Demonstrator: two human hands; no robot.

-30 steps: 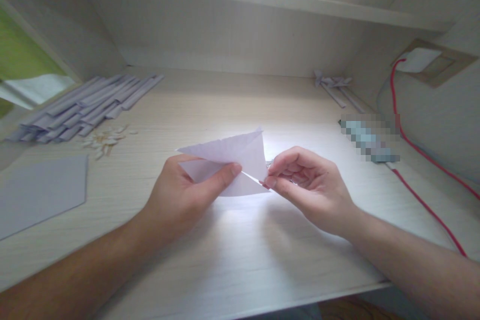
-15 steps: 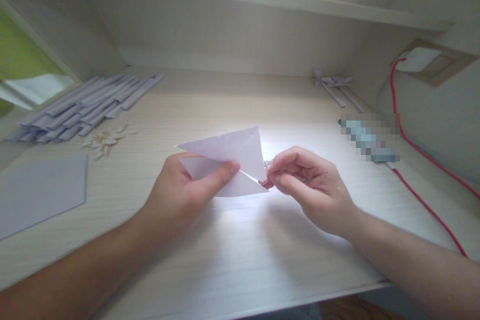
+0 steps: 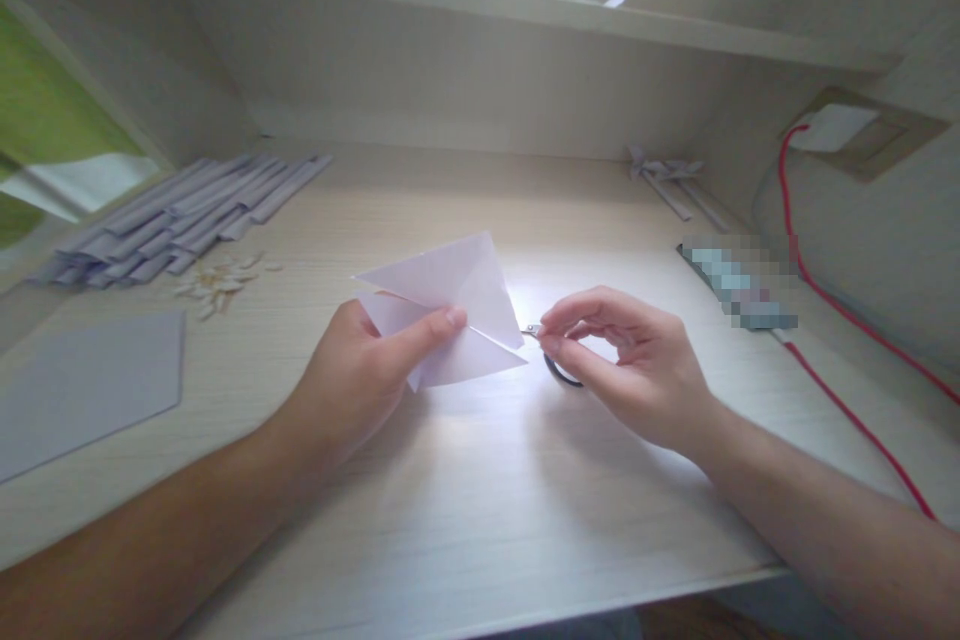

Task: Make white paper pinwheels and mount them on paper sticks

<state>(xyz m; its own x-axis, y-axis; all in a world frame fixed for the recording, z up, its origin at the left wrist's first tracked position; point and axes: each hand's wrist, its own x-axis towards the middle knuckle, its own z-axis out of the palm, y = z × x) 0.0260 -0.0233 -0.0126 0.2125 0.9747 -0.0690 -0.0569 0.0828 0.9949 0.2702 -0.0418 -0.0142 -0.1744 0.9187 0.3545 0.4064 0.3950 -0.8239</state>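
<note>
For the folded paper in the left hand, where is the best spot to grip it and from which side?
Probably the folded paper is best pinched at its left end, coming from the left as the left hand does. There the layers overlap under the thumb, while the right point tapers thin and loose beside the right hand.

The folded paper [image 3: 450, 305] was pale lilac, as were the paper strips [image 3: 180, 220] at the desk's left edge and the flat sheet [image 3: 82, 390]. The desk [image 3: 480, 500] was light woodgrain. A red cable [image 3: 847, 320] ran along the right edge.
</note>
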